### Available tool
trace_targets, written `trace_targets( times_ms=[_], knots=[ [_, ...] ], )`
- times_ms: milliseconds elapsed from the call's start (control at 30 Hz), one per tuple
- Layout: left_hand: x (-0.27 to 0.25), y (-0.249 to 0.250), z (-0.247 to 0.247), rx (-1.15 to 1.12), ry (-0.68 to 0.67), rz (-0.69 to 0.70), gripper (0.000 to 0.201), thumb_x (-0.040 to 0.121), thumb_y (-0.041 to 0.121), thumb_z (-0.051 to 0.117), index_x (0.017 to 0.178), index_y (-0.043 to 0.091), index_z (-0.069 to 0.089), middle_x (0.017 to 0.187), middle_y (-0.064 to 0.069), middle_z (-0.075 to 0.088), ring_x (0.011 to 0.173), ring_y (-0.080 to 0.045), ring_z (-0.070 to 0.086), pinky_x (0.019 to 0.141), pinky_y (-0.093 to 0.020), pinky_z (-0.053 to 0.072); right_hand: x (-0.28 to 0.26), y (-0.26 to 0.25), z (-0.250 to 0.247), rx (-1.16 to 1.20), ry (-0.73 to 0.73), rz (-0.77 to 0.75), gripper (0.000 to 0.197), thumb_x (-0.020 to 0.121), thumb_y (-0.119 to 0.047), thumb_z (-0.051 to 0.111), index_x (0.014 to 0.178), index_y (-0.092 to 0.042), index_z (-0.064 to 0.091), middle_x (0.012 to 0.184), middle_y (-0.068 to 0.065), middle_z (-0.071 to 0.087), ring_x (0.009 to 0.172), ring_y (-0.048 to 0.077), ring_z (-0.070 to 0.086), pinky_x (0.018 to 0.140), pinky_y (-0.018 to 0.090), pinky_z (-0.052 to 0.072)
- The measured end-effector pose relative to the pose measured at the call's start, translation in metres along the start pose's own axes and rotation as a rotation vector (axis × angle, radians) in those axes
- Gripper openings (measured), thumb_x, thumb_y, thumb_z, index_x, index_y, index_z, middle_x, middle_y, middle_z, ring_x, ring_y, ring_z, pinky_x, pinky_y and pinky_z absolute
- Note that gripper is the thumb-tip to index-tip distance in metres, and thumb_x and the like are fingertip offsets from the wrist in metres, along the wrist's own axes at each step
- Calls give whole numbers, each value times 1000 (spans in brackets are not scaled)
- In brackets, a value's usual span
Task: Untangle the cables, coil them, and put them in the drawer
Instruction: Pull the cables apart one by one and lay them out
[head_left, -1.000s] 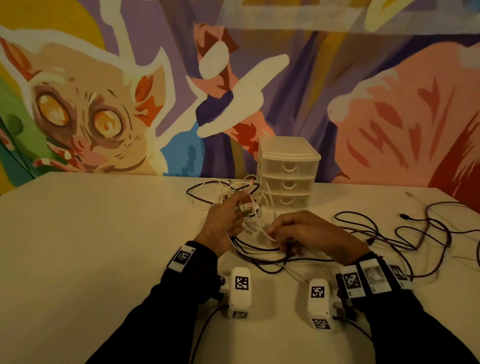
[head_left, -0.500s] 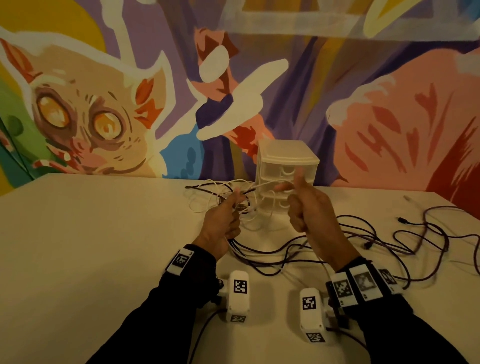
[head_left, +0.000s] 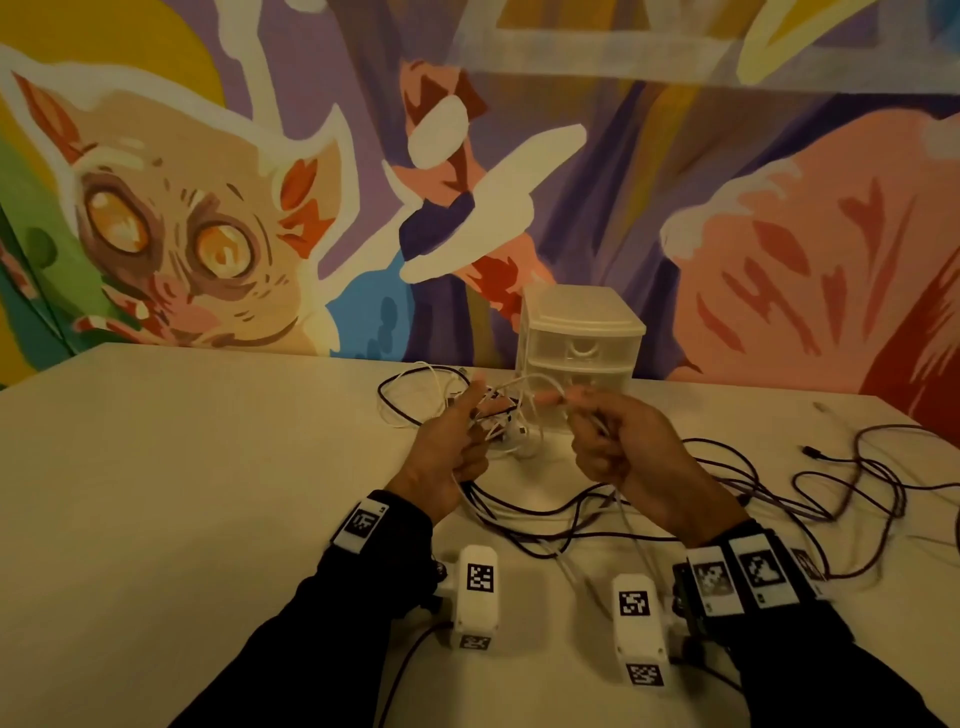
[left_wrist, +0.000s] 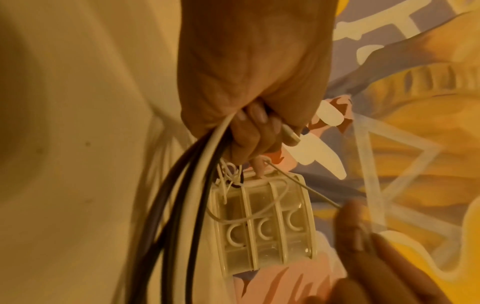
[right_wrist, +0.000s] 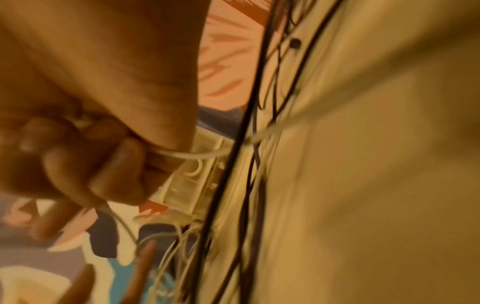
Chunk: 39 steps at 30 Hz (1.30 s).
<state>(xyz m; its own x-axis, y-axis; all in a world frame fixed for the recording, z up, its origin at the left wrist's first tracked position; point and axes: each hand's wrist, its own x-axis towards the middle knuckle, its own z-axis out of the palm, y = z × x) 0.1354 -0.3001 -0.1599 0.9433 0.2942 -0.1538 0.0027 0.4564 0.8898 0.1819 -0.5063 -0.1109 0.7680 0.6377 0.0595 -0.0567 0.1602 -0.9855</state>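
Note:
A tangle of white and dark cables (head_left: 498, 421) hangs between my two raised hands above the table. My left hand (head_left: 457, 441) grips a bundle of dark and white cables (left_wrist: 197, 185), fingers curled round them. My right hand (head_left: 602, 431) pinches a thin white cable (right_wrist: 192, 155), which runs taut across to the left hand. The small translucent three-drawer unit (head_left: 582, 338) stands just behind the hands, all drawers closed. More dark cable loops (head_left: 779, 483) trail over the table to the right.
The beige table (head_left: 208, 493) ends at a painted mural wall right behind the drawer unit. A dark plug end (head_left: 813, 452) lies at the right. The wrist cameras (head_left: 478, 592) hang under my forearms close to the table's near side.
My right hand rose from the table pulling the white cable up, then came down a little and closer to the left hand. The left hand stayed on the bundle.

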Motion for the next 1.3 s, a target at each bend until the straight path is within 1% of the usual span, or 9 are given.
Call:
trace_targets(
  times_ms=[200, 333, 433, 500, 633, 767, 1033, 1200, 1300],
  knots=[
    [-1, 0, 4, 24, 5, 26, 26, 103, 31, 69, 82, 16, 75, 52, 7, 31, 38, -4, 20, 36, -20, 15, 1, 7, -7, -582, 54, 222, 32, 96, -19, 50, 81, -6, 75, 58, 10, 51, 51, 20, 46, 55, 31, 35],
    [-6, 1, 10, 159, 2, 74, 22, 95, 33, 79, 91, 12, 79, 55, 6, 32, 43, -7, 21, 39, -22, 17, 2, -4, 0, -782, 38, 244, 28, 103, -19, 51, 99, -10, 77, 87, 5, 79, 88, 21, 71, 88, 39, 51],
    [-11, 1, 14, 291, -32, 108, 29, 93, 36, 82, 103, 9, 80, 55, 8, 34, 45, -8, 23, 40, -22, 19, -3, -4, 8, -797, 48, 136, 34, 107, -43, 55, 100, -20, 78, 83, 1, 81, 82, 14, 76, 87, 36, 55],
    [-11, 1, 15, 332, -25, 104, 42, 92, 39, 82, 112, 2, 78, 55, 8, 34, 46, -8, 23, 42, -23, 19, -7, 4, 11, -814, 68, 38, 35, 107, -48, 55, 96, -22, 77, 71, -6, 77, 65, 5, 70, 72, 28, 51],
    [-6, -1, 10, 256, 70, 17, 31, 93, 41, 79, 91, 12, 69, 53, 6, 32, 44, -9, 22, 40, -24, 18, -5, 5, 15, -832, 44, -51, 39, 111, -42, 49, 88, -22, 73, 50, -20, 54, 46, -3, 48, 60, 25, 35],
    [-2, -1, 5, 156, 52, 5, 37, 97, 45, 74, 114, 12, 74, 52, 6, 26, 41, -7, 18, 37, -22, 15, -9, -14, 18, -203, 73, -247, 38, 110, -30, 50, 87, -14, 74, 54, -6, 32, 46, 10, 24, 46, 26, 19],
    [0, -1, 4, 88, 90, 12, 42, 101, 44, 67, 123, 10, 76, 51, 8, 30, 41, -6, 20, 35, -20, 17, -12, -19, 10, 69, -129, -245, 32, 105, -25, 48, 92, -11, 74, 54, -9, 28, 46, 7, 18, 48, 28, 12],
    [-1, 0, 3, -12, 106, -1, 23, 97, 33, 73, 113, 15, 72, 50, 8, 28, 38, -6, 19, 34, -20, 17, -4, 0, -1, -521, -126, -2, 35, 109, -17, 52, 86, -6, 76, 52, 1, 38, 47, 13, 29, 51, 28, 25],
    [2, 2, -3, -46, 87, -6, 27, 99, 35, 72, 115, 13, 75, 51, 7, 26, 38, -6, 17, 34, -20, 16, -11, -11, -13, -624, -190, 39, 38, 105, -19, 57, 76, -2, 76, 54, 13, 38, 49, 20, 31, 54, 31, 30]
  ],
)
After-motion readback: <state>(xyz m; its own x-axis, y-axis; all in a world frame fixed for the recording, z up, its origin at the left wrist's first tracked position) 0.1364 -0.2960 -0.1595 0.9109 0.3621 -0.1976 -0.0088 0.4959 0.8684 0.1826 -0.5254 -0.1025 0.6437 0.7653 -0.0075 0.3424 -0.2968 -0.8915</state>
